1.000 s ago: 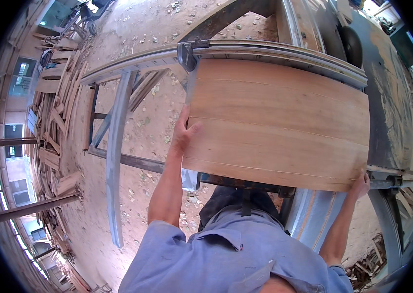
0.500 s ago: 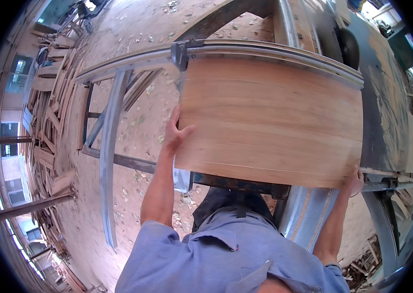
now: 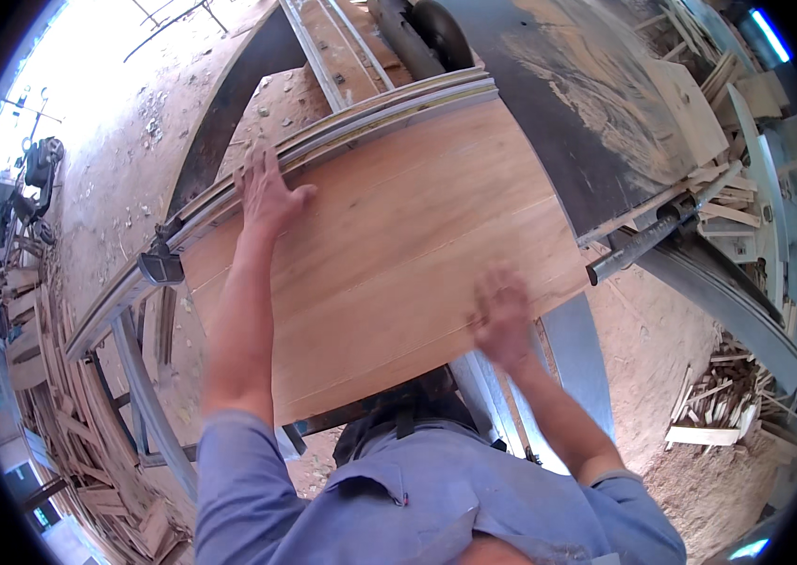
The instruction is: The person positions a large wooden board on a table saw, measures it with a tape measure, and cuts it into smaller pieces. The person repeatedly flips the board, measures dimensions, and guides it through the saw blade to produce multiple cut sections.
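Observation:
A wide wooden panel (image 3: 398, 245), with several seam lines across it, lies flat in front of me. Its far edge runs along a long metal fence rail (image 3: 380, 110). My left hand (image 3: 269, 195) reaches across to that rail, fingers spread over it and thumb stretched toward the panel. Over the panel's near right part is my right hand (image 3: 502, 318), a little blurred, with its fingers apart; whether it presses on the wood I cannot tell. A dark stop block (image 3: 161, 266) sits on the rail by the panel's left corner.
Right of the panel is a dark machine table (image 3: 530, 104) dusted with sawdust. Beyond the rail stands a dark rounded machine part (image 3: 438, 36). A metal bar (image 3: 639, 247) juts out at right. Scrap wood (image 3: 714, 400) is heaped at right; more planks (image 3: 73, 428) lie at left.
My left hand has gone from the panel's left edge up to the rail. My right hand has left the near right corner for the panel's top. The whole view has turned.

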Demonstrator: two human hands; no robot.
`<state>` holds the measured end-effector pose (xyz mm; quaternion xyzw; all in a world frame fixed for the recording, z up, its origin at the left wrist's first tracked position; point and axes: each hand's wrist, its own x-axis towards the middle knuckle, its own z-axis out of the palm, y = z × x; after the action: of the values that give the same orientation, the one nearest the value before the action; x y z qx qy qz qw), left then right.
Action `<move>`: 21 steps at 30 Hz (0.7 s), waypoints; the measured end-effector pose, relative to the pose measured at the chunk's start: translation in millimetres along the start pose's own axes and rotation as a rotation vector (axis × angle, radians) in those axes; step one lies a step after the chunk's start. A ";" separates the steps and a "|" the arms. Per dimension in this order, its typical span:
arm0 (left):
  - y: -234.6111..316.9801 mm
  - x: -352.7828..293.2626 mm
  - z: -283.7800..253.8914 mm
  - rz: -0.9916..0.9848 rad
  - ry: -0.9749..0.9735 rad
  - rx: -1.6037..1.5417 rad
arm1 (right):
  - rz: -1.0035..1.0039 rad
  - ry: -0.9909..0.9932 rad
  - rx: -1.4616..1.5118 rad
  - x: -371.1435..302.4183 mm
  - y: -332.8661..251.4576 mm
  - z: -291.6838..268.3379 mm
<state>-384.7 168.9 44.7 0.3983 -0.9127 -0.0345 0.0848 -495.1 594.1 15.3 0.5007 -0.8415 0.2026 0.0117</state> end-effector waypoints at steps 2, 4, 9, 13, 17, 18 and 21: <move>8.7 33.1 -2.2 -0.011 -0.227 0.021 | 0.048 -0.050 0.032 1.7 -12.2 6.2; 24.6 53.2 -12.9 -0.047 -0.403 0.011 | 0.063 -0.092 -0.041 8.0 -27.5 13.9; 23.8 62.5 -18.7 -0.041 -0.397 0.082 | 0.029 -0.061 -0.025 19.9 -34.7 17.0; 12.4 67.7 -8.7 -0.039 -0.318 0.047 | 0.026 -0.054 0.046 27.8 -42.8 15.6; 26.5 85.8 -7.1 -0.008 -0.368 0.009 | -0.036 -0.089 0.012 23.2 -60.1 24.5; 17.7 91.7 -9.5 0.014 -0.405 -0.003 | -0.024 -0.127 -0.007 25.2 -64.3 29.9; 5.2 96.9 -11.8 0.015 -0.474 0.081 | 0.044 -0.117 -0.055 40.2 -66.6 38.8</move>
<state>-451.1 101.5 69.4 0.3754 -0.9106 -0.0897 -0.1476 -451.6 519.0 10.6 0.4924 -0.8569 0.1498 -0.0281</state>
